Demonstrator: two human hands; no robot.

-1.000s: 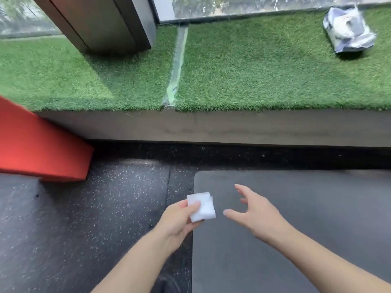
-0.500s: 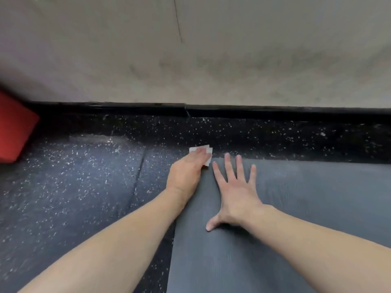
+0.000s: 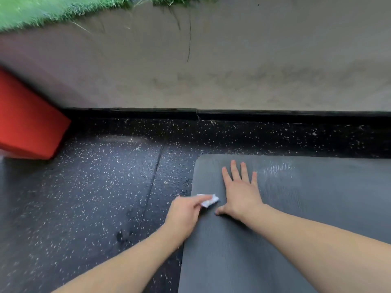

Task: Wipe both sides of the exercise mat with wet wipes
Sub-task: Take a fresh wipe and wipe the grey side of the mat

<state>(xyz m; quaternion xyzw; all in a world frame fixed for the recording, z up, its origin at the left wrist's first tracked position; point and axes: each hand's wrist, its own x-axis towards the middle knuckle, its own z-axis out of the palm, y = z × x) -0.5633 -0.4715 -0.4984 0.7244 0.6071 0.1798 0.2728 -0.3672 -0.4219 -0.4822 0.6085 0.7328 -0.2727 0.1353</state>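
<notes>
while the left hand (image 3: 186, 210) pinches a small white wet wipe (image 3: 208, 200) between thumb and fingertips, the wipe pokes out past those fingertips and lies on the grey exercise mat (image 3: 296, 218), just inside the mat's left edge and a little below its rounded far-left corner. the wipe is crumpled into a short wad whose long axis runs roughly across the mat, its free end pointing toward the right hand (image 3: 241, 191). it sits just beside that hand's thumb, and whether the two touch cannot be told.

the right hand grips nothing: it lies palm down on the mat with fingers spread and straight, pointing at the mat's far edge. to the right of those fingers a pale, streaky sheen (image 3: 275, 169) marks the mat near its far edge.

the mat lies flat on dark speckled flooring (image 3: 95, 187), its far edge parallel to a black baseboard (image 3: 275, 115) and close to it, its long axis running out of view toward the right. well left of the mat stands a red block (image 3: 27, 127), and beyond the baseboard rises a grey wall topped with green turf (image 3: 31, 11).
</notes>
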